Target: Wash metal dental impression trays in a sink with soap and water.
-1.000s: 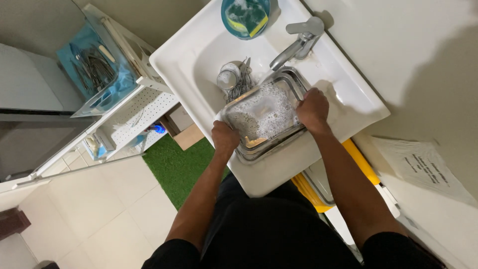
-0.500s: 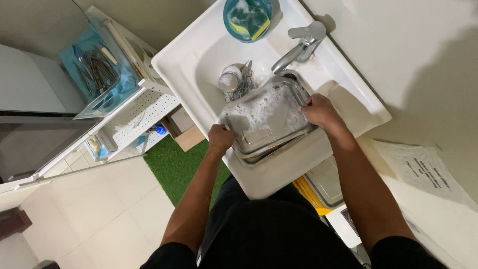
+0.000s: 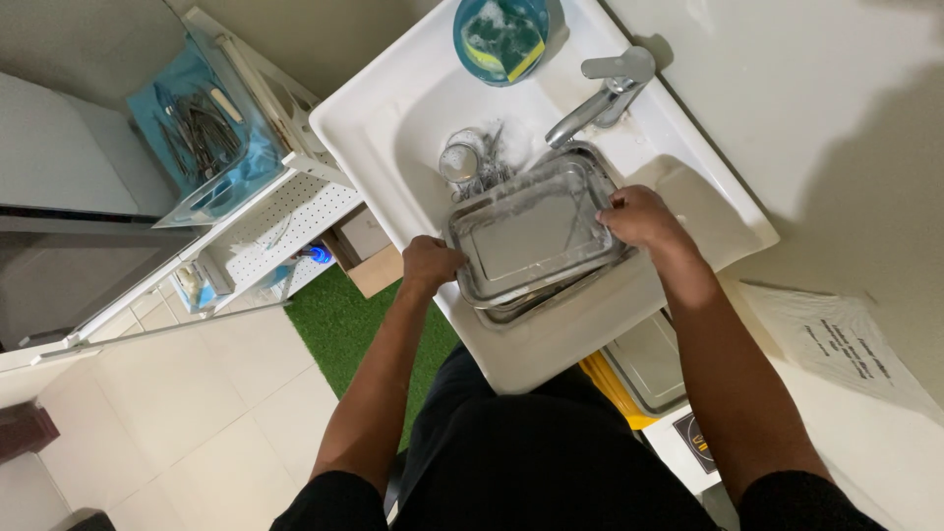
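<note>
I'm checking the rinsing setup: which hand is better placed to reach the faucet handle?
Likely the right hand: it grips the metal tray on the edge nearest the faucet, while the left hand holds the opposite edge, farther away.

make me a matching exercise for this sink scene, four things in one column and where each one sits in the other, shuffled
Things:
1. sponge
2. metal tray
3. metal instruments
4. faucet

Places:
A. on blue cloth in a tray on the shelf unit beside the sink
B. held at its two ends by the left hand and the right hand over the sink
C. in the blue bowl on the sink's back rim
D. fixed on the sink's rim, spout reaching over the basin

Pairs: 1-C, 2-B, 3-A, 4-D
</note>
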